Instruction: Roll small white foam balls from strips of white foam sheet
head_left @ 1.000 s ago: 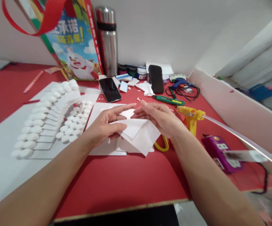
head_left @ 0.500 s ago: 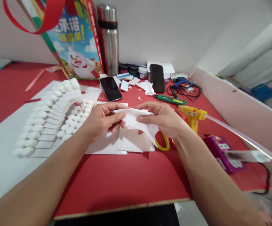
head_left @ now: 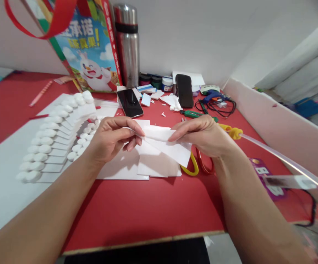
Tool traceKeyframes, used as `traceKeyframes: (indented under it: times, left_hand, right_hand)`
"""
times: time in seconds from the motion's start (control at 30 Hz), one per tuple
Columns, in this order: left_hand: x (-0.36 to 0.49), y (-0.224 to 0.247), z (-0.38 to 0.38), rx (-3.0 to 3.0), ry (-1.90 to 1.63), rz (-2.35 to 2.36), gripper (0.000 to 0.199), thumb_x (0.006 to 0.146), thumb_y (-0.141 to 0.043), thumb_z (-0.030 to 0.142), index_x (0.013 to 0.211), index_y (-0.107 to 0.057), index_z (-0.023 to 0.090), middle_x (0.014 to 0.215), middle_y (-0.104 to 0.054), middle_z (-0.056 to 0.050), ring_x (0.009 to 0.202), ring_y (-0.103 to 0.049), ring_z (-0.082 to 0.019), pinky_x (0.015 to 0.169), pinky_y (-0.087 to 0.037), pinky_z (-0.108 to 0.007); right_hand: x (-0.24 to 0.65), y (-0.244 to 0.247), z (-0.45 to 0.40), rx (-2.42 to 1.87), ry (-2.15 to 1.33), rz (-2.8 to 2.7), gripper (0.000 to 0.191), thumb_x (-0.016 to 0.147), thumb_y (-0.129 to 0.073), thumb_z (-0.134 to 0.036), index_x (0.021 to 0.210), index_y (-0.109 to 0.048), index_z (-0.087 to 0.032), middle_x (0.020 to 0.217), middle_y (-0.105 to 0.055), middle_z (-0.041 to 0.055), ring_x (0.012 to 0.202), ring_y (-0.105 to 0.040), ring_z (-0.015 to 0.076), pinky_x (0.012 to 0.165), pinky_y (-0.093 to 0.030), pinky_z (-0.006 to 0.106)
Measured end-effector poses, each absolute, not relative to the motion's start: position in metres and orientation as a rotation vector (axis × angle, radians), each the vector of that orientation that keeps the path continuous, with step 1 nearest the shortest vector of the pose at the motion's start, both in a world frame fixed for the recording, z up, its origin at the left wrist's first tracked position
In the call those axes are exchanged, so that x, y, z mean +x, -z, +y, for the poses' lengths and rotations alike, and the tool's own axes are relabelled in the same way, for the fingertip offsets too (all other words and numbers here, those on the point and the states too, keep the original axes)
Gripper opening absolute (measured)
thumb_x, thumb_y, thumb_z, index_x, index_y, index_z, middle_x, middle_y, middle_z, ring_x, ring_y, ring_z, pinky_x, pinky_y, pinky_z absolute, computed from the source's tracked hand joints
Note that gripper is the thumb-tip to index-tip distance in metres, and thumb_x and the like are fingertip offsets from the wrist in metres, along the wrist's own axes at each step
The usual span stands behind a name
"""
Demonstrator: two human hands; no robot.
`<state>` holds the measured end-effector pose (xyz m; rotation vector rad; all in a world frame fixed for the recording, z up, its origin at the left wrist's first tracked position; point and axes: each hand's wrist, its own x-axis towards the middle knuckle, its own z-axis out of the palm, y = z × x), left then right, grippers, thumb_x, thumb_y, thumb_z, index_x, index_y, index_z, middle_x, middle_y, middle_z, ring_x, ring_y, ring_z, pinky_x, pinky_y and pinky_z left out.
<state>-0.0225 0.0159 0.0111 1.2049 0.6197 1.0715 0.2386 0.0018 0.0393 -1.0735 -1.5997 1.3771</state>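
A thin white sheet [head_left: 172, 149] with a folded upper edge is stretched between my two hands. My left hand [head_left: 117, 137] pinches its left end between thumb and fingers. At the upper right, my right hand [head_left: 200, 134] grips the sheet the same way. Beneath it lie several white paper pieces [head_left: 153, 165] on a larger white board. To the left stands a curved row of white strips topped with round white discs [head_left: 46, 140], and a cluster of smaller discs is partly behind my left hand.
Behind the hands are a black phone [head_left: 129, 103], a dark phone [head_left: 184, 91], a steel flask [head_left: 127, 46], paint jars and a gift bag [head_left: 93, 55]. Scissors with a yellow handle [head_left: 194, 167], a yellow glue gun [head_left: 232, 132] and a purple box [head_left: 271, 183] lie rightward.
My hands have moved apart, and the sheet is now pulled flatter, with a fold along its top. My right hand has shifted right and covers more of the glue gun.
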Motion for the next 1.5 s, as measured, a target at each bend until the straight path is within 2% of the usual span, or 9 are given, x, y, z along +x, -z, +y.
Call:
traceKeyframes:
  times: [0.07,0.2,0.27,0.4,0.57,0.87,1.0,1.2,1.5]
  left_hand:
    - [-0.022,-0.012,0.016,1.247,-1.057,0.647,0.01,0.073,-0.07,0.013,0.068,-0.079,0.014,0.06,-0.067,-0.006,0.041,-0.051,-0.008,0.042,-0.036,-0.021]
    - [-0.02,-0.014,0.014,1.327,-0.979,0.65,0.012,0.073,-0.068,0.012,0.064,-0.076,0.015,0.058,-0.063,-0.004,0.043,-0.047,-0.007,0.043,-0.034,-0.021]
    - [-0.018,-0.013,0.012,1.34,-0.938,0.61,0.014,0.073,-0.066,0.009,0.064,-0.075,0.014,0.06,-0.064,-0.004,0.045,-0.048,-0.008,0.044,-0.035,-0.021]
    - [-0.015,-0.007,0.01,1.313,-0.886,0.564,0.016,0.078,-0.063,0.008,0.068,-0.074,0.014,0.066,-0.066,-0.004,0.048,-0.051,-0.008,0.047,-0.035,-0.022]
    - [-0.014,-0.003,0.011,1.236,-0.908,0.628,0.016,0.085,-0.063,0.015,0.077,-0.077,0.014,0.065,-0.066,-0.005,0.047,-0.047,-0.008,0.046,-0.032,-0.022]
    - [-0.016,-0.004,0.012,1.204,-0.825,0.597,0.023,0.089,-0.053,0.015,0.094,-0.076,0.014,0.06,-0.069,-0.005,0.04,-0.046,-0.009,0.041,-0.031,-0.02]
    - [-0.016,-0.007,0.012,1.21,-0.817,0.589,0.029,0.09,-0.05,0.016,0.103,-0.074,0.01,0.057,-0.069,-0.006,0.035,-0.042,-0.008,0.039,-0.031,-0.019]
    - [-0.015,-0.008,0.012,1.178,-0.835,0.582,0.04,0.089,-0.05,0.018,0.119,-0.072,0.002,0.053,-0.069,-0.007,0.031,-0.04,-0.008,0.035,-0.026,-0.02]
    - [-0.016,-0.004,0.013,1.195,-0.776,0.581,0.04,0.086,-0.051,0.02,0.115,-0.072,0.003,0.058,-0.071,-0.009,0.036,-0.048,-0.011,0.039,-0.034,-0.021]
  right_hand:
    - [0.248,-0.045,0.001,-0.989,-1.46,-1.712,0.005,0.077,-0.081,-0.021,0.079,-0.085,-0.021,0.095,-0.082,0.0078,0.09,-0.076,0.0243,0.079,-0.062,0.035]
    - [0.254,-0.049,0.001,-0.819,-1.731,-1.573,0.024,0.078,-0.084,-0.034,0.099,-0.082,-0.022,0.13,-0.074,0.0109,0.118,-0.071,0.0324,0.094,-0.059,0.044]
    - [0.246,-0.044,0.001,-0.848,-1.826,-1.341,0.031,0.084,-0.078,-0.047,0.101,-0.078,-0.021,0.122,-0.077,0.0121,0.107,-0.076,0.0314,0.088,-0.062,0.045]
    - [0.216,-0.031,-0.004,-1.037,-1.977,-1.176,0.043,0.084,-0.075,-0.06,0.093,-0.072,-0.018,0.085,-0.079,0.0086,0.076,-0.077,0.0217,0.068,-0.061,0.031]
    - [0.201,-0.033,-0.012,-0.937,-2.166,-1.195,0.045,0.087,-0.072,-0.06,0.112,-0.068,-0.022,0.091,-0.079,0.0069,0.07,-0.075,0.0202,0.061,-0.058,0.028]
    - [0.206,-0.031,-0.005,-0.895,-2.079,-1.417,0.051,0.083,-0.077,-0.057,0.115,-0.068,-0.017,0.085,-0.077,0.0045,0.056,-0.067,0.0135,0.058,-0.055,0.026]
    - [0.205,-0.029,-0.004,-0.909,-2.081,-1.427,0.042,0.084,-0.079,-0.049,0.106,-0.067,-0.016,0.077,-0.075,0.0027,0.052,-0.064,0.0118,0.059,-0.055,0.026]
    - [0.205,-0.03,-0.006,-0.984,-2.092,-1.425,0.032,0.084,-0.08,-0.045,0.087,-0.067,-0.016,0.067,-0.071,-0.0002,0.043,-0.061,0.0097,0.047,-0.047,0.021]
    - [0.211,-0.032,-0.007,-1.06,-2.133,-1.393,0.035,0.078,-0.086,-0.04,0.093,-0.071,-0.012,0.074,-0.077,0.006,0.05,-0.07,0.015,0.046,-0.052,0.021]
